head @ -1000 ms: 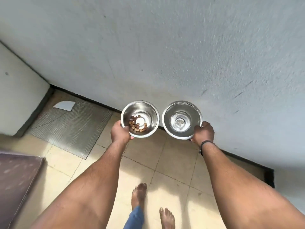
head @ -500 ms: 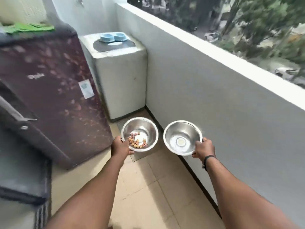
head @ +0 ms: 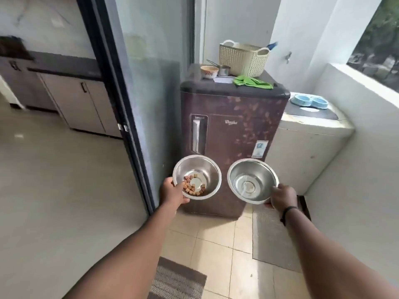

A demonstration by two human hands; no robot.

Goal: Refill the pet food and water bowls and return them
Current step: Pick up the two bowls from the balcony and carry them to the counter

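Two steel bowls are held out in front of me, side by side in the air. My left hand [head: 172, 194] grips the near rim of the food bowl [head: 207, 169], which holds a small heap of brown kibble [head: 192, 187]. A little water lies in the bottom of the water bowl [head: 257, 171], gripped at its right rim by my right hand [head: 283, 196]. The two bowls are apart and roughly level. A blue double pet-bowl stand [head: 308, 101] sits on top of the white washing machine [head: 308, 147] at the right.
A maroon fridge [head: 233, 134] stands straight ahead with a cream basket [head: 243, 58], a ceramic bowl [head: 209, 71] and a green cloth [head: 251, 82] on top. A dark sliding-door frame [head: 121, 108] is left. Grey mats [head: 274, 240] [head: 177, 279] lie on the tiled floor. The balcony wall [head: 354, 169] runs along the right.
The view has swung left, from the balcony wall and floor to the fridge and doorway. Both hands have kept hold of their bowls, still side by side.
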